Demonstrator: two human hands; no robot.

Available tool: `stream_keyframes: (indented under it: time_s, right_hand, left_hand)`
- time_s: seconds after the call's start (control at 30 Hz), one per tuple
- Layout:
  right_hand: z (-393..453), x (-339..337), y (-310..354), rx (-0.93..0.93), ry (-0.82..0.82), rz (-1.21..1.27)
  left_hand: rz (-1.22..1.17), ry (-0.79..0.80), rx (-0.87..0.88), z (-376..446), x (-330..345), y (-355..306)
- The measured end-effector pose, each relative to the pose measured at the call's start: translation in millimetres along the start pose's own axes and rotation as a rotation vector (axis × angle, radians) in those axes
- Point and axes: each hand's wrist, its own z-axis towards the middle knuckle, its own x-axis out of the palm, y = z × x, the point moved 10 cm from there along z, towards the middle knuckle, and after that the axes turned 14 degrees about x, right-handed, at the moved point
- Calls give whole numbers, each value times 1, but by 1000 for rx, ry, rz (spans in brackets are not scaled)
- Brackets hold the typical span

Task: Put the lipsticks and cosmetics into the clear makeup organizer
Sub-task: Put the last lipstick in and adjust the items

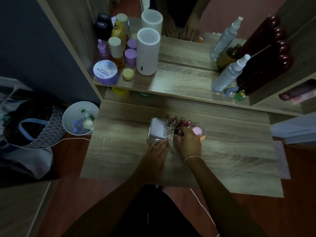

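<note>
The clear makeup organizer (154,140) sits on the wooden desk (230,151) just ahead of both hands. A white box with "4U2skin" lettering (159,128) stands in its left part. Several lipsticks (181,123) stand upright in the rear slots. A pink puff (197,130) and a small orange item (202,138) lie at its right end. My right hand (188,142) is over the organizer's middle, fingers closed on a small dark lipstick (177,132). My left hand (156,155) rests flat against the organizer's front left edge, holding nothing.
A raised shelf behind holds a white cylindrical humidifier (147,52), a purple tub (106,71), several bottles and jars, a clear spray bottle (229,74) and a dark red object (266,65). A mirror stands at the back. A white bin (71,117) sits left of the desk.
</note>
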Motion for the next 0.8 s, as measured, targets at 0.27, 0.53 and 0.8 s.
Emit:
stream_keyframes:
  time_s: [0.27,0.53,0.8]
  right_hand:
    - [-7,-6,-2,-14,-71,35]
    - [-13,-12,-5,-53,-115,6]
    - [-10,-19,3,-132,-131,-77]
  left_hand:
    - [-4,22,-6,1,4,1]
    - [-16,-3,-13,1,-2,-1]
    - [7,32,-27,0,2,2]
